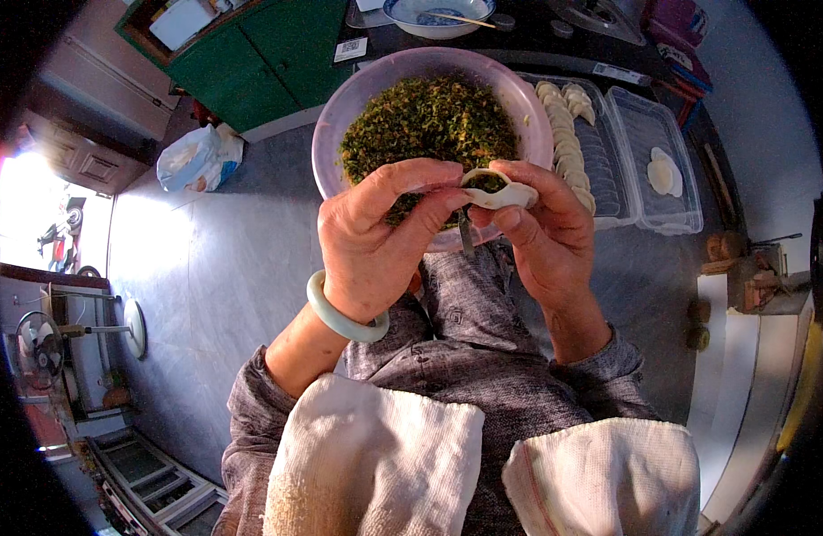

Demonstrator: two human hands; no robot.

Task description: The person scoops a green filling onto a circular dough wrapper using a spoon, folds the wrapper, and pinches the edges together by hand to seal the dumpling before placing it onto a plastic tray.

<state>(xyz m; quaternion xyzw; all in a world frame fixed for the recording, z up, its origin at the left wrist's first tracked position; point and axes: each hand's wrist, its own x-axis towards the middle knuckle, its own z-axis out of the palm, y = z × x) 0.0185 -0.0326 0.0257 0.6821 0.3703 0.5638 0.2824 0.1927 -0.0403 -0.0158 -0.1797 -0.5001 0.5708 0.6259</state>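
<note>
Between my two hands is a half-closed dumpling (502, 196), its dough edge pinched toward the right and green filling showing in the gap at the left. My left hand (378, 234), with a pale bangle at the wrist, grips its left edge between thumb and fingers. On the other side my right hand (552, 228) pinches the folded edge. Beneath them sits a pink plastic basin (328, 134) with chopped green filling (431, 120). A metal utensil handle (466, 234) sticks out below the dumpling, over the basin's near rim.
Right of the basin, a clear plastic tray (609, 194) holds rows of finished dumplings (564, 141). Beside it, another clear container (689, 201) carries a few round wrappers (665, 173). A blue-and-white bowl (438, 27) with chopsticks stands behind. At left are a plastic bag (197, 161) and a fan (39, 345).
</note>
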